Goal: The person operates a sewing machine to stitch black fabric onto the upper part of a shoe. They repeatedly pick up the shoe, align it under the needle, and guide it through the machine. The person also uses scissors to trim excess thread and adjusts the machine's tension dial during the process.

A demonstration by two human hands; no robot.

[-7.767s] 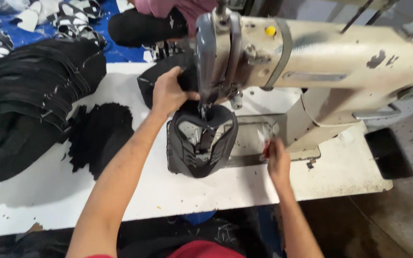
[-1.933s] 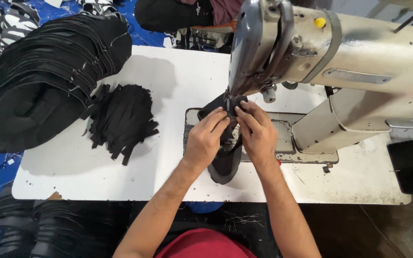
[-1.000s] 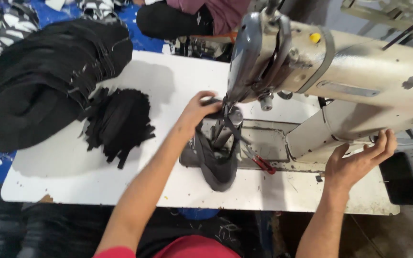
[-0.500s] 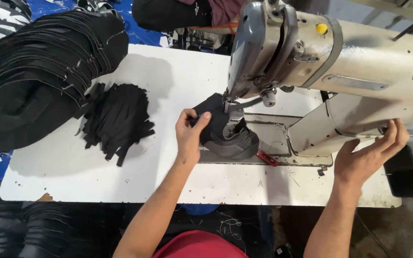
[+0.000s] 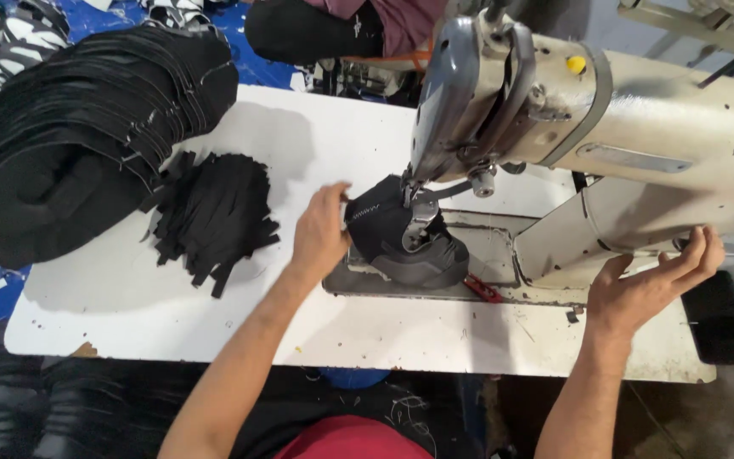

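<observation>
A black and grey shoe upper sits on the post of a cream sewing machine, under the needle head. My left hand presses against its left side, fingers curled on the black fabric. My right hand is held out at the right, palm up and fingers spread, beside the machine's body and touching nothing that I can see. A red-handled small tool lies on the machine bed just right of the shoe upper.
A white table carries a heap of short black strips and a big stack of black cut pieces at the left. Another person sits behind the table. Black shoe parts lie below at the left.
Both hands were on the shoe upper at the needle; my right hand then left it and moved out to the right side of the machine. The left hand has stayed on the upper, turning it.
</observation>
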